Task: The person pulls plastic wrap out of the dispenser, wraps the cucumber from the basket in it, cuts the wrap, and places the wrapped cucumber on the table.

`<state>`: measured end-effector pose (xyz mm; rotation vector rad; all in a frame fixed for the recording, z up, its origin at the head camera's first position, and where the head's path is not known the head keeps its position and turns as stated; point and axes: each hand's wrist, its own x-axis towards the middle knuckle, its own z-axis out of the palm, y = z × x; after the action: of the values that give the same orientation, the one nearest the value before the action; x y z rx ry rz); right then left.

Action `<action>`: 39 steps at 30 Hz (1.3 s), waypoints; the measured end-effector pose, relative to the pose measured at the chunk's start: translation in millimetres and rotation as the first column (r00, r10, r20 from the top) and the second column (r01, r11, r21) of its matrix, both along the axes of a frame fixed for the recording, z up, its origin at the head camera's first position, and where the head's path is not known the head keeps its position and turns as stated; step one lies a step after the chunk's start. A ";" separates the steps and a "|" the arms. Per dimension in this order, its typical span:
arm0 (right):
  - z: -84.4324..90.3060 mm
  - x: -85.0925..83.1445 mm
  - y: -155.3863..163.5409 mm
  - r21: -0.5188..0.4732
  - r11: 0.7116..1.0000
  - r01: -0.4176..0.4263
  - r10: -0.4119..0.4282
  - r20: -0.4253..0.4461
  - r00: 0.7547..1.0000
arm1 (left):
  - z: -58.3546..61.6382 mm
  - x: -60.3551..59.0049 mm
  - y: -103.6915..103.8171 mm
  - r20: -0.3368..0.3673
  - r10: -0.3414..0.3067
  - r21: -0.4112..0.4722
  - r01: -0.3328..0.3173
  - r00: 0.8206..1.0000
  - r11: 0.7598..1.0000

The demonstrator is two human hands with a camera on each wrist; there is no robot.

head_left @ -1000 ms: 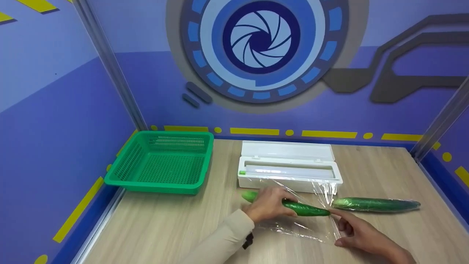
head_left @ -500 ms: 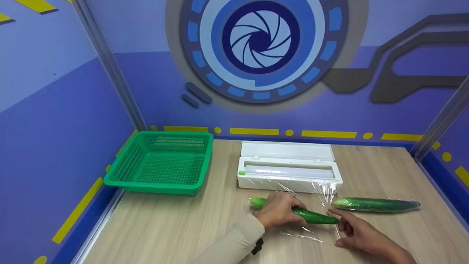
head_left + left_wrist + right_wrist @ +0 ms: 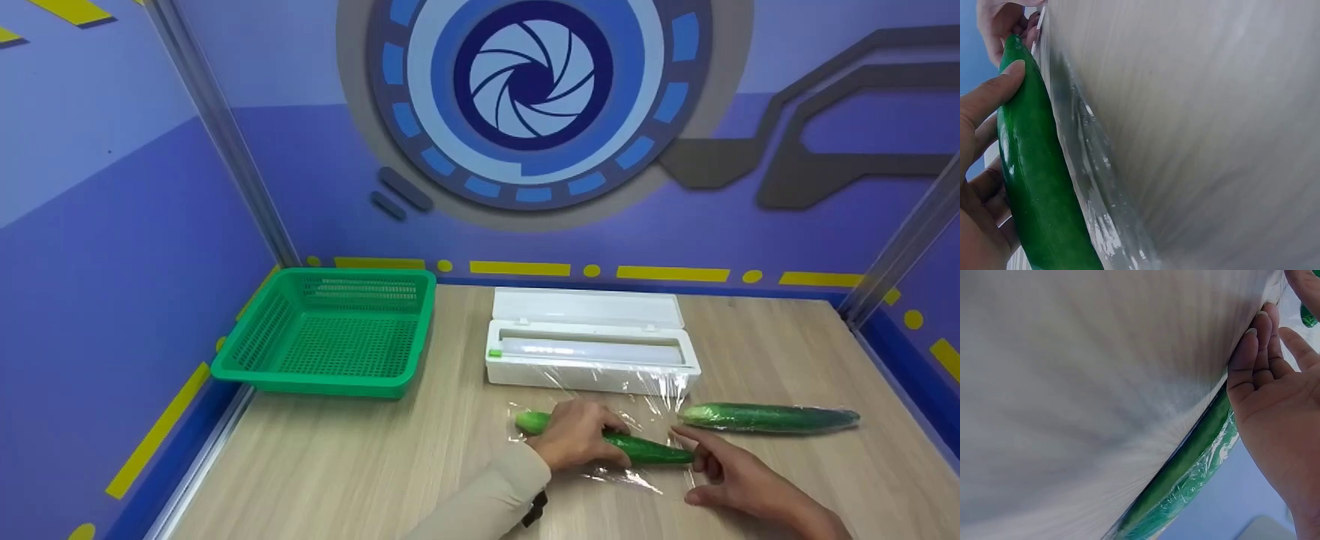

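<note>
My left hand grips a green cucumber from above, its thumb and fingers on opposite sides in the left wrist view. The cucumber lies slanted over a sheet of clear plastic wrap, its narrow tip to the right. Beside that tip, my right hand rests at the sheet's right edge, index finger and thumb spread and the other fingers bent. In the right wrist view its fingertips touch down on the tabletop; whether they pinch film cannot be seen. The wrap runs back to a white dispenser box with a raised lid.
A second cucumber, covered in clear film, lies right of the sheet, just beyond the right hand. At the back left of the wooden table stands a green plastic basket. Printed panels wall in the back and sides.
My left hand has carried the cucumber rightward and slightly toward me, bringing its tip to the right hand's fingers. The right hand has stayed almost still.
</note>
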<state>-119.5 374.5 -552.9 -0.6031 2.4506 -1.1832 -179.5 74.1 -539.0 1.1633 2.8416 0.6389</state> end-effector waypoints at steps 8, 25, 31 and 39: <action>-2.9 1.0 0.4 -0.045 0.999 -0.014 0.011 -0.049 0.999 | -3.9 1.5 0.9 0.079 0.047 -0.006 -0.047 0.996 0.999; 0.4 1.5 0.5 -0.035 0.997 0.062 -0.064 -0.056 0.996 | 0.9 5.8 5.9 0.021 0.044 -0.075 -0.043 0.999 0.996; -3.3 9.3 7.2 -0.147 0.988 0.055 -0.085 -0.210 0.974 | 1.7 6.8 7.1 0.038 0.062 -0.097 -0.058 0.997 0.994; -3.0 8.2 1.9 -0.044 0.996 -0.083 0.069 -0.261 0.963 | 0.7 5.4 6.4 0.009 0.046 -0.090 -0.045 0.999 0.995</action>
<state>-111.3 376.4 -555.9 -0.9124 2.5868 -1.2113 -174.1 80.4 -538.4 1.0819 2.8621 0.5112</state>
